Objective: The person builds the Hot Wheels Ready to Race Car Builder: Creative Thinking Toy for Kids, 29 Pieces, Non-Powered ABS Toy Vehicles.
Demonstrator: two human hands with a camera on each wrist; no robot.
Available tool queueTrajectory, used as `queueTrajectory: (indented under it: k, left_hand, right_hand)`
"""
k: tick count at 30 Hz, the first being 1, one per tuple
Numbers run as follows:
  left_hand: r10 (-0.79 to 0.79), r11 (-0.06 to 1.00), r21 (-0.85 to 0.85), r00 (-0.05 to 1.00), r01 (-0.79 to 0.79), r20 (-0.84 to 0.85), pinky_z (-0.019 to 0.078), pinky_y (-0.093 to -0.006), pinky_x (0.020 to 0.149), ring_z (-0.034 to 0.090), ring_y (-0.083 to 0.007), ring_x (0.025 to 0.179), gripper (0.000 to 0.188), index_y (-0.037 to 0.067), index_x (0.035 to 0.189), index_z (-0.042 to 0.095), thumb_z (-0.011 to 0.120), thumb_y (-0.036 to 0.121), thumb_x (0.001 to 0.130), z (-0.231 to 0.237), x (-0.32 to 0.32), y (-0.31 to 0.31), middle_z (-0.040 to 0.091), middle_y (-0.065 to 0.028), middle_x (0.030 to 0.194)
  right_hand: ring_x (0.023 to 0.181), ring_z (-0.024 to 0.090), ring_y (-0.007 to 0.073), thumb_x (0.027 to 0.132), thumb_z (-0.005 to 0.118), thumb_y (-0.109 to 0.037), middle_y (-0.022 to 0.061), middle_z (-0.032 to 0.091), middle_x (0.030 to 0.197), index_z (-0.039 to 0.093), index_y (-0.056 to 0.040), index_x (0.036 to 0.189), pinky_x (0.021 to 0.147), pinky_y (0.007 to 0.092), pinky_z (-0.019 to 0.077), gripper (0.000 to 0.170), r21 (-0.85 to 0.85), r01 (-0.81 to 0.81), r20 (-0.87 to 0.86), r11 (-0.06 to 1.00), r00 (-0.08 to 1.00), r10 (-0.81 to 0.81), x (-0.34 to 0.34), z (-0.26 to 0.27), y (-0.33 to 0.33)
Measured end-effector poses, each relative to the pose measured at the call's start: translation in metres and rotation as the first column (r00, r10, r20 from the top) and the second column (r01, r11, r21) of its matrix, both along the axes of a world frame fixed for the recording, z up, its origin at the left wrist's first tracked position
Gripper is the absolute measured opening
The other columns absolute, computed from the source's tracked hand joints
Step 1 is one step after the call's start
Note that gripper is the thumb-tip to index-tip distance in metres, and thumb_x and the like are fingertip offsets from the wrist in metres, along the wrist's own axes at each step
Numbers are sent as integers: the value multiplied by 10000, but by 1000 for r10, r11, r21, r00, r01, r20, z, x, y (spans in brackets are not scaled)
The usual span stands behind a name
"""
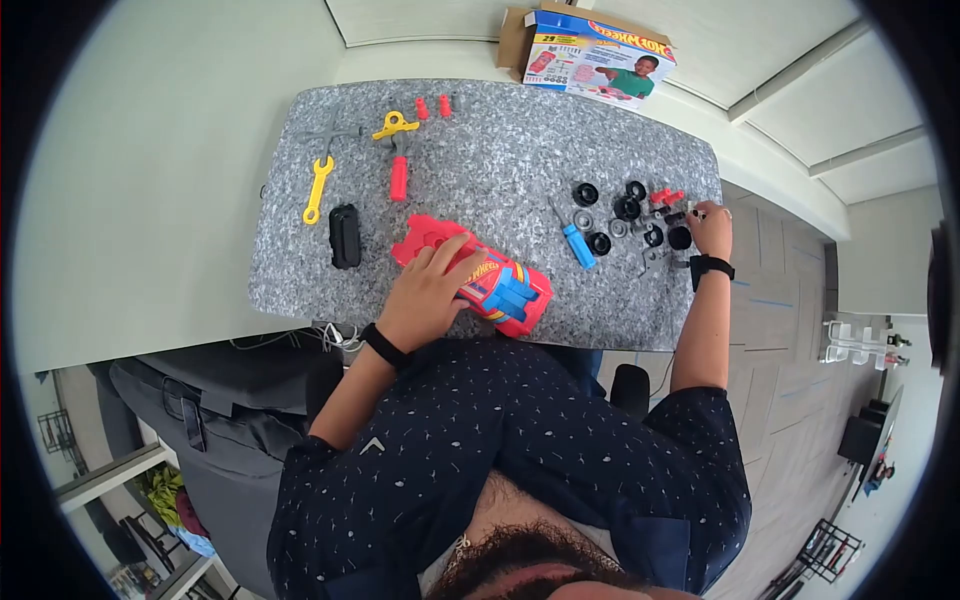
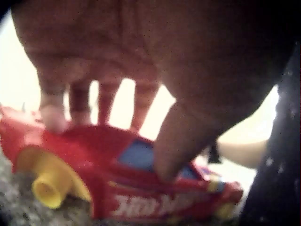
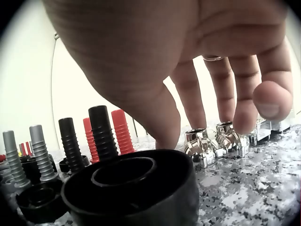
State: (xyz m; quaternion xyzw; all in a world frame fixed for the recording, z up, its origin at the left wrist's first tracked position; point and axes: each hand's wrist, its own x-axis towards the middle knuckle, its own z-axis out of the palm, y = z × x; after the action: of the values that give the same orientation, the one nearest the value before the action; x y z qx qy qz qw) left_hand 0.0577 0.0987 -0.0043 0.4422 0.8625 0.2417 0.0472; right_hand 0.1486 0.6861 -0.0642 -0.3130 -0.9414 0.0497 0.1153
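At the left of the grey speckled table [image 1: 500, 170] lies a yellow wrench [image 1: 318, 190], with a grey cross-shaped piece [image 1: 332, 131] at its upper end. A black case [image 1: 345, 237] sits nearer the person. Next come a yellow piece [image 1: 396, 124] with a round hole, a red-handled tool [image 1: 399, 178] just below it, and two small red pieces [image 1: 421, 107] near the far edge.

The red toy car [image 1: 530, 308] rests on the table in front of the person, set at a slant. The left hand [image 1: 415, 300] grips it from above, thumb against the side window and fingers spread over the body; a yellow hub [image 2: 48, 191] shows in a wheel arch.

Beyond the far edge stands a printed box [image 1: 598, 62]. To the right of the car lies a blue-handled tool [image 1: 579, 247], beside black wheels [image 1: 586, 194] and grey, black and red ribbed pegs [image 3: 99, 132]. At the right edge, the right hand [image 1: 712, 232] reaches down over shiny chrome pieces [image 3: 199, 147], its fingers loose and apart, not clenched; whether the fingertips touch the chrome, one cannot tell
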Motion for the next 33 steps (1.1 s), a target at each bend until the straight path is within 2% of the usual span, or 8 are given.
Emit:
queueTrajectory:
  k: [6,13,17,21,25,28,29,33]
  left_hand:
    - [26,1000,2,993,-27,115,534,-521,1153,612,-415,1377,828,127,1581,609,926,171,817,8,2,3,550,-155,1612]
    - [78,996,26,987,-83,141,557,-501,1146,605,-407,1434,836,144,1566,621,956,262,809,1,4,4,570,-153,1574]
    - [99,994,36,980,-107,171,570,-498,1129,623,-398,1418,842,141,1559,625,964,262,798,2,6,8,582,-137,1557]
    - [88,994,52,983,-98,163,581,-490,1111,637,-390,1404,838,135,1545,635,971,240,784,2,3,8,587,-128,1549]
    - [69,994,78,985,-82,158,585,-486,1104,641,-386,1402,836,132,1538,641,975,224,777,-2,-1,6,587,-129,1547]
    - [61,993,86,983,-77,171,585,-487,1104,640,-386,1403,842,134,1543,639,976,225,776,-1,1,5,585,-130,1549]
    - [62,993,86,982,-79,180,585,-487,1104,639,-387,1404,845,135,1546,638,976,227,776,-1,0,5,585,-131,1550]
    - [70,992,95,983,-87,171,582,-487,1109,638,-389,1405,854,141,1552,636,979,240,775,-4,1,5,584,-131,1550]
  right_hand:
    - [1108,750,428,807,954,-185,228,782,1117,845,-89,1054,990,511,603,286,-49,-80,-35,996,996,78,0,6,-1]
    - [1085,802,369,798,971,-177,168,840,1199,848,-105,1145,961,475,631,375,-145,-37,-22,989,999,34,0,9,-5]
    - [1043,811,311,823,957,-155,147,849,1174,826,-89,1230,943,452,637,433,-225,-141,-93,964,988,123,5,7,1]
    - [1052,811,354,888,914,-174,163,843,1211,818,-44,1235,953,480,632,384,-266,33,-211,963,973,-92,18,24,30]
    - [1098,803,393,842,964,-296,207,833,1198,835,-60,1232,969,491,626,474,-114,99,-84,989,990,-109,33,24,52]
    - [1135,790,398,817,982,-335,216,832,1165,842,-66,1208,998,502,616,495,-224,92,28,970,996,-88,31,18,39]
    - [1119,791,404,809,983,-337,213,837,1125,841,-59,1200,993,507,611,500,-134,72,-6,988,997,-73,31,4,44]
    - [1094,788,425,837,940,-303,220,830,1148,837,-54,1193,986,509,607,446,-161,71,-48,984,996,-80,36,-2,52]
